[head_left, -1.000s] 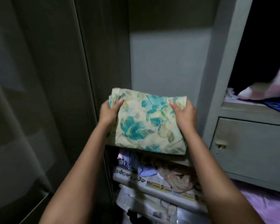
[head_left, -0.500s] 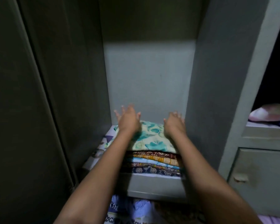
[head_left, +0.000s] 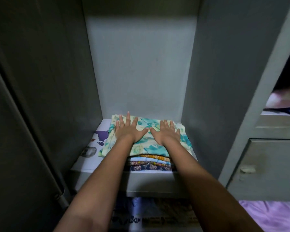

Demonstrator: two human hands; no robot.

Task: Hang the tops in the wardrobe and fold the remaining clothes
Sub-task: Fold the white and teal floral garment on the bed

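Head view: the folded floral cloth (head_left: 146,139), cream with teal blooms, lies flat on top of a stack of folded clothes (head_left: 149,164) on the wardrobe shelf (head_left: 141,183), at about 6 o'clock from the bare back wall of the compartment. Both hands rest on it palm down with fingers straight and spread, gripping nothing: the left hand (head_left: 129,129) over the cloth's 10 o'clock part, the right hand (head_left: 168,133) toward 2 o'clock, thumbs nearly meeting at the middle. Laid this way, the palms probably press the fold flat and square it on the pile so it will not slide or spring open.

The cloth's long axis looks to run from 9 to 3 o'clock, across the shelf, though only slightly longer than it is deep; its near edge overhangs the stack a little at 7 o'clock. The stack's folded edges face the viewer. A printed paper liner (head_left: 97,141) shows on the shelf at 9 o'clock of the pile. A drawer front (head_left: 264,166) sits to the right, at 3 o'clock.
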